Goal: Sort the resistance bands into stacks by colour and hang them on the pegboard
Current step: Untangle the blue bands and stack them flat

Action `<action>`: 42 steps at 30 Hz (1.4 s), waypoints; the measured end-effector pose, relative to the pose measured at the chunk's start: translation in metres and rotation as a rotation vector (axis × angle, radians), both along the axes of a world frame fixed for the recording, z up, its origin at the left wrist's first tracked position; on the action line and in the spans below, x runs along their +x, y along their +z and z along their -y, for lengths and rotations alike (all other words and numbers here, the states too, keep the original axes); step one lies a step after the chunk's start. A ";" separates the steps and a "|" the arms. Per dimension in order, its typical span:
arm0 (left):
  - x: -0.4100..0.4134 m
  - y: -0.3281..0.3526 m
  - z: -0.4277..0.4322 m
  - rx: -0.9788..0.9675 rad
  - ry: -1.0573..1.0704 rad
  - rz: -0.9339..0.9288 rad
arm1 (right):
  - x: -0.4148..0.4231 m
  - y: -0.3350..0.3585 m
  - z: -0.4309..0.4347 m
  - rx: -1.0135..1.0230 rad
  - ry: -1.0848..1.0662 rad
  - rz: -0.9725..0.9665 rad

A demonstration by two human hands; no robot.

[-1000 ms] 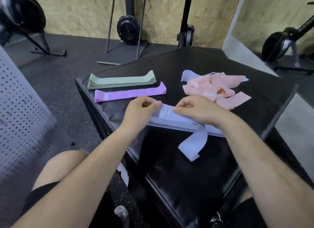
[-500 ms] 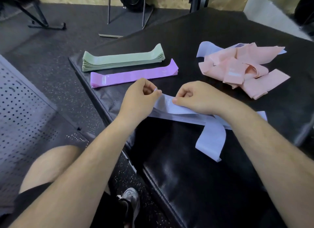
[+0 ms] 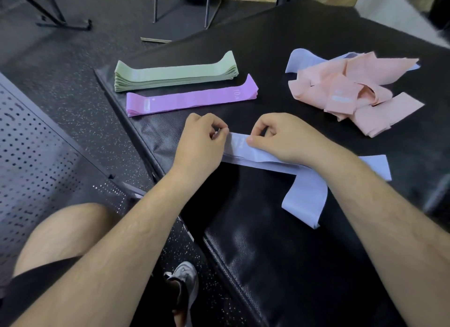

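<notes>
On black padded bench [image 3: 316, 265], left hand [image 3: 199, 141] and right hand [image 3: 285, 136] are pinching pale lilac fabric bands [image 3: 246, 153]; light, limp, probably best held at both ends.

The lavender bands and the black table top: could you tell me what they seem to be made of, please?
Lavender bands: probably woven elastic fabric, matte; one loose end curls limply. Black table top: looks like vinyl or coated fabric, semi-gloss, with a fine grid texture and soft highlights.
</notes>
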State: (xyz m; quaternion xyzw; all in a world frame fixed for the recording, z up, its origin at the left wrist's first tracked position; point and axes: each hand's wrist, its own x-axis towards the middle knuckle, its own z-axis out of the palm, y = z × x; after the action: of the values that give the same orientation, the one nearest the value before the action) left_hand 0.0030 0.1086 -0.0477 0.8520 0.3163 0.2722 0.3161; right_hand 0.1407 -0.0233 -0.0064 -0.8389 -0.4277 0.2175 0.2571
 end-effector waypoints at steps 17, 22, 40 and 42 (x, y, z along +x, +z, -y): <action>0.000 -0.027 0.021 0.472 -0.172 -0.327 | 0.002 0.012 0.006 -0.033 0.029 0.012; 0.000 -0.020 0.027 0.399 -0.160 -0.361 | 0.011 0.029 0.019 -0.121 0.013 -0.020; 0.004 -0.008 0.038 0.747 -0.083 -0.297 | 0.023 0.023 0.037 -0.327 -0.045 0.188; 0.011 -0.004 0.045 0.800 -0.142 -0.255 | 0.022 0.022 0.037 -0.331 -0.036 0.210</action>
State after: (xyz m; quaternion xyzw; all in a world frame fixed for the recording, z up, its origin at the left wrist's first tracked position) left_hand 0.0139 0.0632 -0.0520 0.9541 0.1628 0.2432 -0.0631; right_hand 0.1622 -0.0607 0.0160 -0.8953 -0.3953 0.1917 0.0735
